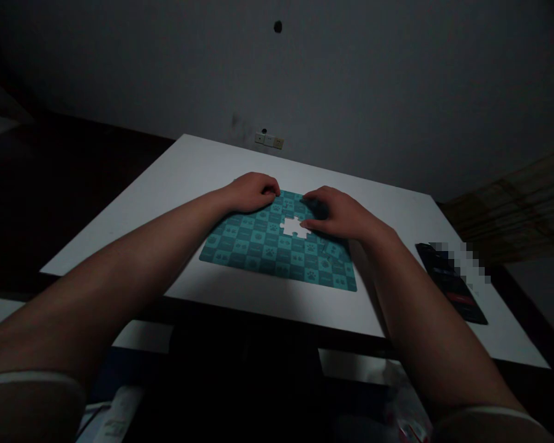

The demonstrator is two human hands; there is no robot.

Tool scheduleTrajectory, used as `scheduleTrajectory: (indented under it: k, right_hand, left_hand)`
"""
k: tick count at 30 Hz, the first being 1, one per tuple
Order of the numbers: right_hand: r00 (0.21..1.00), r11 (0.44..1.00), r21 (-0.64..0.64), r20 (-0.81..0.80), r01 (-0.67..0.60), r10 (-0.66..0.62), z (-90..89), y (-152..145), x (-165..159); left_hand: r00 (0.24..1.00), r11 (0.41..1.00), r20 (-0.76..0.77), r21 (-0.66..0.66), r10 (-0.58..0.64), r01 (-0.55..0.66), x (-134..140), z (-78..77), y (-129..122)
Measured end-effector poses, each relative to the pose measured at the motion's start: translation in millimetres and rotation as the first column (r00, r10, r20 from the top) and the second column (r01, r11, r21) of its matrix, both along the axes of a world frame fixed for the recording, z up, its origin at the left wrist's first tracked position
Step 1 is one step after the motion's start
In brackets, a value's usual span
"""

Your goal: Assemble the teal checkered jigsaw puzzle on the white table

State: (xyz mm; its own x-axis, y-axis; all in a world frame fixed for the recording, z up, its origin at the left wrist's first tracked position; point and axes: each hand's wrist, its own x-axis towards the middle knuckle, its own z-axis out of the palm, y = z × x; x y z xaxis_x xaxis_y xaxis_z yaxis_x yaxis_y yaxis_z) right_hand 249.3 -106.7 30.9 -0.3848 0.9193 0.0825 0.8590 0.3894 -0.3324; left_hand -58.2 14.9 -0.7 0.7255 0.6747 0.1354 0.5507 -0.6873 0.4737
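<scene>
A teal jigsaw puzzle with a paw-print check pattern lies flat on the white table. A jigsaw-shaped white patch shows near its middle. My left hand rests on the far left part of the puzzle, fingers loosely curled, with a small gap between thumb and fingers and nothing seen in it. Over the far right part, my right hand has its thumb and fingers apart, the thumb tip at the right edge of the white patch. What lies under the right palm is hidden. A tilted teal puzzle piece appears to lie on the right part.
The white table stands close to a grey wall with sockets. A dark flat item, partly pixelated, lies near the table's right edge. Below the near edge are a white object and a clear plastic bag.
</scene>
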Motion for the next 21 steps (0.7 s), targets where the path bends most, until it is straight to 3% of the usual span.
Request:
scheduleTrajectory:
  k: [5,10,14,21]
  right_hand:
    - [1.000,1.000,-0.022,0.029,0.013,-0.012,1.2,1,4]
    - [1.000,1.000,-0.009,0.026,-0.007,0.007,-0.4,2,3]
    - [1.000,1.000,-0.003,0.017,-0.015,0.016,-0.9,3,3]
    - [0.999,1.000,0.001,0.038,-0.011,0.011,-1.5,2,4]
  left_hand:
    - [1.000,1.000,-0.023,0.006,0.006,-0.006,0,3.8,-5]
    - [0.997,0.995,-0.051,0.072,-0.063,0.066,2,11.3,-16]
    - [0.989,0.990,-0.072,0.049,-0.131,0.135,8,16.6,-26]
    - [0.978,0.986,-0.150,0.056,-0.146,0.156,11,16.0,-33]
